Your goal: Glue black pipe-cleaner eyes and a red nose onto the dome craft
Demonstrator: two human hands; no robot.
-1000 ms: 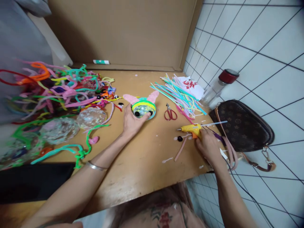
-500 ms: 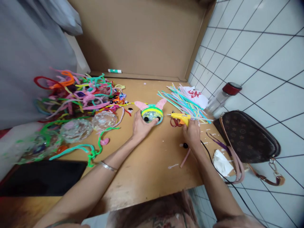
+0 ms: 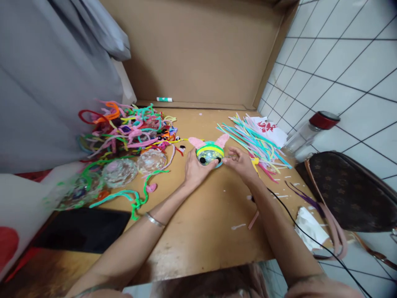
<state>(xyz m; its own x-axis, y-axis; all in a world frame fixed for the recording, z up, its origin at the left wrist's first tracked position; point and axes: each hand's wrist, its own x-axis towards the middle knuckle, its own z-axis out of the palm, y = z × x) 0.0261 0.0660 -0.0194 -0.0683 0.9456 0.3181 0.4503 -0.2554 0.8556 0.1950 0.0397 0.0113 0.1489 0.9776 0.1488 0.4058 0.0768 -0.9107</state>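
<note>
My left hand (image 3: 198, 169) is wrapped round a clear ball (image 3: 209, 156) with green and yellow fuzzy bands, two pink fuzzy ears and two black eyes. Its thumb rests by the right-hand eye. My right hand (image 3: 240, 163) is at the ball's right side, its fingers bent and apart, with the thumb tip close to that eye; I cannot tell whether it touches. No object shows between those fingers. Partly hidden behind the right hand, the yellow glue gun (image 3: 254, 161) lies on the table, its black cord running along my right forearm.
Tangled pipe cleaners (image 3: 133, 128) and clear balls (image 3: 119, 171) fill the left side, above a black tablet (image 3: 83, 229). Straight pipe cleaners (image 3: 257, 138) lie at the back right. Beyond them are a red-lidded bottle (image 3: 310, 130), a brown bag (image 3: 350, 190) and crumpled tissue (image 3: 310, 227).
My right hand has let go of the glue gun, which now lies on the table, and has moved left to the ball. The left hand still holds the ball; the view has shifted.
</note>
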